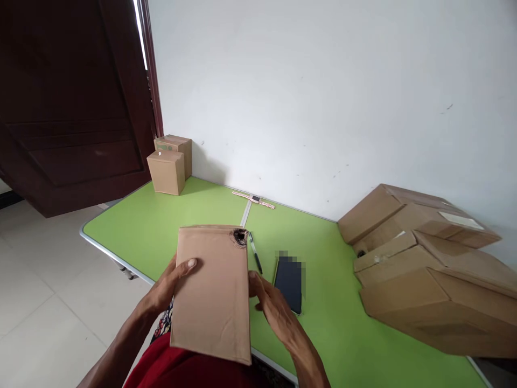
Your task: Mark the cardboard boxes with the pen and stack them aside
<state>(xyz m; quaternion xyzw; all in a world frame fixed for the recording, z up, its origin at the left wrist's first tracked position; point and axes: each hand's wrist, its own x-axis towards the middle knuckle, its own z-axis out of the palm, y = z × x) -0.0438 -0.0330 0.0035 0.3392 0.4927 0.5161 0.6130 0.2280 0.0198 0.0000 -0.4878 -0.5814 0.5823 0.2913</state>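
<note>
Brown cardboard forms the box (212, 302), held above the near edge of the green worktop (125, 226), before a red garment (181, 366). The left hand (169, 283) pinches its left side, thumb on the upper face, fingers hidden behind. The right hand (272, 307) is at the opposite edge, fingers partly curled; whether this grip clasps the cardboard, I cannot tell. Nearby lie a pen (255, 252) and a dark tablet-like device (288, 283).
</note>
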